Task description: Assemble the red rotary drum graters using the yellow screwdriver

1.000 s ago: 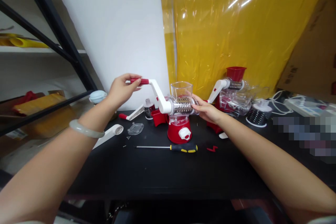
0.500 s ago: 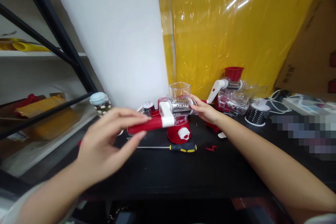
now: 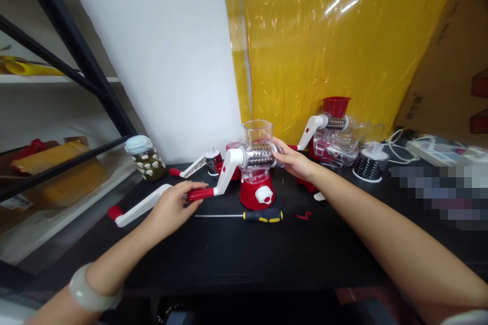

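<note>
A rotary grater with a red base (image 3: 249, 190) and a clear hopper stands upright on the black table. Its metal drum (image 3: 259, 155) lies sideways inside the clear housing. From the drum's left end, a white crank (image 3: 227, 170) slants down to a red grip (image 3: 202, 193). My left hand (image 3: 176, 203) is closed around the outer end of that grip, thumb below and fingers above. Against the housing's right end, my right hand (image 3: 293, 160) holds the grater, its fingertips partly hidden behind it. In front of the base lies a screwdriver (image 3: 263, 215) with a dark blue and yellow handle.
A loose white crank (image 3: 143, 206) lies at left, with another crank (image 3: 192, 167) and a grating drum (image 3: 212, 160) behind. A lidded jar (image 3: 145, 158) stands back left. At right are a second grater (image 3: 335, 123), a drum (image 3: 369, 163) and cables (image 3: 402, 147).
The crank has swung round, from pointing toward me to slanting down at the left. My left hand has moved down and away with its grip. My right hand stays on the housing.
</note>
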A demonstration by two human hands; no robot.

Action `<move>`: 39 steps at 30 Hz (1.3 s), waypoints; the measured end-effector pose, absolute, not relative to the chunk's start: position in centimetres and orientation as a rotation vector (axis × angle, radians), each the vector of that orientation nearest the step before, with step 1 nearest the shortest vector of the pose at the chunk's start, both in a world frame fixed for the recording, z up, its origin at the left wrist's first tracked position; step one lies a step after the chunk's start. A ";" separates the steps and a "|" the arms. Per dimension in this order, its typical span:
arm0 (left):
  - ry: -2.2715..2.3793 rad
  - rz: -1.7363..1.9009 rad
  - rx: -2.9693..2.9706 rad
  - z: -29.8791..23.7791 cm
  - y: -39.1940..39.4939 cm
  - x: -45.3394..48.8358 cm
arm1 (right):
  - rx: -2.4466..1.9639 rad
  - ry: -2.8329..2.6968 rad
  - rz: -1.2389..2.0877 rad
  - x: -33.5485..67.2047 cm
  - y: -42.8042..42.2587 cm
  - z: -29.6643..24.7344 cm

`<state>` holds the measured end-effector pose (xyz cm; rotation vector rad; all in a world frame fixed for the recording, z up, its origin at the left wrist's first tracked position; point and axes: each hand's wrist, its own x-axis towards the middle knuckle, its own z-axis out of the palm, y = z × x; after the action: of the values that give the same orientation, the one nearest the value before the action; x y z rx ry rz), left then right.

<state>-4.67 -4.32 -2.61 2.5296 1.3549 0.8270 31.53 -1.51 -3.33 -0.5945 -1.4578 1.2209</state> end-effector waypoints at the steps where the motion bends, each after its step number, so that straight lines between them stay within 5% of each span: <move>1: 1.378 0.802 2.587 -2.3 -3.4 -4.7 | -0.594 -1.455 1.221 31.5 -1.5 -3.3; 12: 1.627 0.858 2.877 7.3 5.0 -1.6 | -0.609 -1.448 1.224 31.4 -1.6 -3.3; 18: 1.499 1.021 3.280 13.5 2.7 0.9 | -0.600 -1.445 1.227 31.5 -1.8 -3.3; 27: 1.147 1.471 3.330 13.2 -4.2 0.4 | -0.594 -1.398 1.305 30.9 -1.5 -3.4; 39: 0.821 1.609 3.308 11.3 -8.4 1.0 | -0.624 -1.379 1.305 30.7 -1.9 -3.2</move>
<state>1.02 -8.37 11.31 3.3079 0.8215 1.6094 30.71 -1.94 -3.24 -0.6237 -1.3788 1.3053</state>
